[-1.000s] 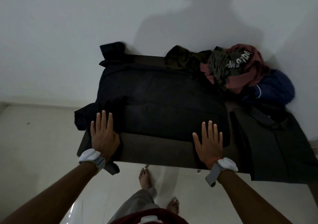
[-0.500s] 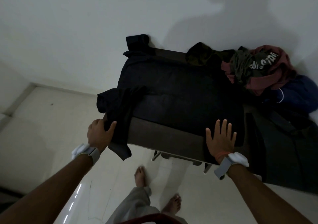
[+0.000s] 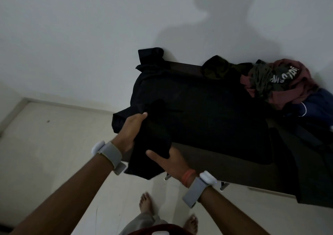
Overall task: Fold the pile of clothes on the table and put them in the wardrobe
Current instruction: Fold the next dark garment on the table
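Observation:
A black garment (image 3: 207,112) lies spread over the dark table (image 3: 212,155), and one sleeve hangs off the table's near left corner. My left hand (image 3: 130,130) grips that sleeve from the left, thumb on top. My right hand (image 3: 169,160) holds the sleeve's lower part from the right, its fingers tucked behind the cloth. A pile of clothes (image 3: 275,83), maroon, olive and dark green, sits at the back right against the wall, with a blue garment (image 3: 317,106) beside it.
A dark shirt (image 3: 304,164) drapes over the table's right end. The white wall stands right behind the table. Pale floor tiles (image 3: 54,144) stretch to the left, and my bare feet (image 3: 146,204) stand in front of the table.
My right hand left the flat cloth at the table's front edge and moved left to take the hanging sleeve. My left hand slid up along the sleeve. The view shifted left.

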`<state>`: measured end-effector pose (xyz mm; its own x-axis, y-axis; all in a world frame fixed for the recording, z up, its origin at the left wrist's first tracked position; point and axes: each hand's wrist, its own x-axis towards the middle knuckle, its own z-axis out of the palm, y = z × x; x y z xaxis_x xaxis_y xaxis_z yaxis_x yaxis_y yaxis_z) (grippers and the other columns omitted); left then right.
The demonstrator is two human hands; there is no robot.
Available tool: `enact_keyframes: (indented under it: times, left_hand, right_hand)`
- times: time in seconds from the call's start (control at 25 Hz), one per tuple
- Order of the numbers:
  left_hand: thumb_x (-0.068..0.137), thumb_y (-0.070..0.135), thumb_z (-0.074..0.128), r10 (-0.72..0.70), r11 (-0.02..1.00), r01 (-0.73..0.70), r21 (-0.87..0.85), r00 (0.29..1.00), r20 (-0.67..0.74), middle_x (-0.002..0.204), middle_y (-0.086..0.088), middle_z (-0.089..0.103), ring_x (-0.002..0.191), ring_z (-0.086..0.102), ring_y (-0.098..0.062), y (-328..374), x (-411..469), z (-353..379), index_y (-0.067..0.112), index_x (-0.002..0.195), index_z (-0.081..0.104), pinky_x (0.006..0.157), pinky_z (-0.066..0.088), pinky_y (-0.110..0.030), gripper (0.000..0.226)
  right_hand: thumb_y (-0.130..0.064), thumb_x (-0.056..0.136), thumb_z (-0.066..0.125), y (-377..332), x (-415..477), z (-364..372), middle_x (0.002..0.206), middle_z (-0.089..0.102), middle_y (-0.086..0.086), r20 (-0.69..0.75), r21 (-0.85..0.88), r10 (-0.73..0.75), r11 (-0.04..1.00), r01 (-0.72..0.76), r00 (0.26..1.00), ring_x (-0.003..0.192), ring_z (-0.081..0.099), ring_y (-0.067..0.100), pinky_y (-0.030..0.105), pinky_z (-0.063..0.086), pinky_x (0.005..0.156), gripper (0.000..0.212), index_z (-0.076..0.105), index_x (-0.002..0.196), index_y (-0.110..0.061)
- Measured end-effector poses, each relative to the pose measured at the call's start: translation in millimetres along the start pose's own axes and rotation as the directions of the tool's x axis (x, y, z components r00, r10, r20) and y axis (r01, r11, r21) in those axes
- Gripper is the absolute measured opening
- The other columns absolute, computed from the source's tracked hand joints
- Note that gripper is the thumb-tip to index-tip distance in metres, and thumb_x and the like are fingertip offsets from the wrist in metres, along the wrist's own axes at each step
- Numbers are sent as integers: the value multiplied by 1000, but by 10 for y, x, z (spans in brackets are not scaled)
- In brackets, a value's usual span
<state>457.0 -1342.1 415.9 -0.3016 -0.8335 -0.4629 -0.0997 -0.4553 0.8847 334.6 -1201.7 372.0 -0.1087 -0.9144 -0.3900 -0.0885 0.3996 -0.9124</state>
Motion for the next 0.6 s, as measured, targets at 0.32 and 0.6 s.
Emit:
enact_keyframes:
  times: [0.32,0.6]
  left_hand:
    - [96,21,58,303,857,-193,479,938,-166,95,-9,68,80,64,-21,-137,473,-694,14,93,65,75,53,-39,11]
    - [83,1,70,143,755,-64,653,987,-69,120,-15,61,114,57,-34,-660,819,-1322,5,134,49,88,44,-37,55]
  right_hand:
    - [-4,88,68,-774,573,-364,81,76,6,-329,544,240,839,-25,913,75,72,19,28,55,71,10,74,93,-10]
    - [-16,86,76,-1315,792,-1039,113,74,18,-273,433,182,900,-48,945,104,71,34,44,57,93,37,70,120,-3]
